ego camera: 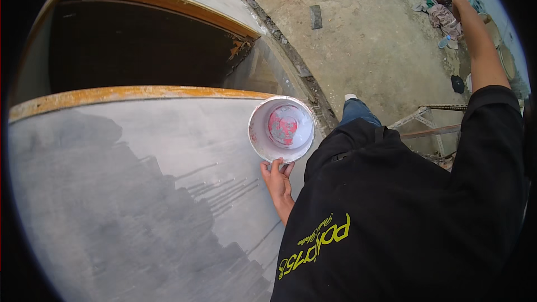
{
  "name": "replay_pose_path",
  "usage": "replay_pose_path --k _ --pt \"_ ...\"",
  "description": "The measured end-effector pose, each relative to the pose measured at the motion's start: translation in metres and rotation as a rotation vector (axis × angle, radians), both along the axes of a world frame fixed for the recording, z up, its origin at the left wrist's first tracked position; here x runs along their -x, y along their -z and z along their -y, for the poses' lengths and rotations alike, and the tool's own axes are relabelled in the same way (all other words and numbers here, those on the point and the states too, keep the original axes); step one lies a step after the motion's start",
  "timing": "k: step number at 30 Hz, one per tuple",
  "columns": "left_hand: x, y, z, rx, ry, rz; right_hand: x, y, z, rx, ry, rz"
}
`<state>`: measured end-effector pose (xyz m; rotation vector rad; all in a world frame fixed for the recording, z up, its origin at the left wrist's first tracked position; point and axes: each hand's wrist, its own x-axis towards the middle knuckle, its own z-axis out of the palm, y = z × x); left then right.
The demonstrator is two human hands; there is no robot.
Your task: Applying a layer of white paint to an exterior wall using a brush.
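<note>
My left hand grips the near rim of a round white plastic bucket, with fingers over the edge. The bucket's mouth faces the camera; red and grey residue marks its bottom, and a whitish patch lies beside it. Behind the bucket is a pale grey wall surface, with a broad darker, wet-looking area and several thin dark streaks. My right arm reaches out at the upper right; my right hand is small and bent, and its fingers and anything in them cannot be made out.
An opening with a worn orange-brown frame lies at the upper left. A concrete floor bears a flat grey piece. Crumpled cloths and a plastic bottle lie at the upper right. A perforated metal frame stands beside my body.
</note>
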<state>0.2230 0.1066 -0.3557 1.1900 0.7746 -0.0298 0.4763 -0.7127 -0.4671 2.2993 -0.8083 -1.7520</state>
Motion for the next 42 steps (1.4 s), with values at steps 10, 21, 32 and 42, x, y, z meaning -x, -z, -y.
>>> replay_pose_path --k 10,21,32,42 --pt "-0.232 0.185 -0.02 -0.062 -0.069 -0.066 -0.113 0.307 -0.326 -0.213 0.465 0.647" --pt "-0.39 0.237 -0.016 0.013 -0.107 -0.139 -0.262 0.23 -0.459 -0.886 0.554 1.015" --pt "-0.309 0.185 0.094 0.082 -0.66 -0.05 -0.35 0.077 -0.553 -1.449 0.197 0.494" --pt "-0.142 0.154 0.178 -0.138 -1.134 -0.045 -0.217 -0.047 -0.635 -1.743 -0.356 -0.081"
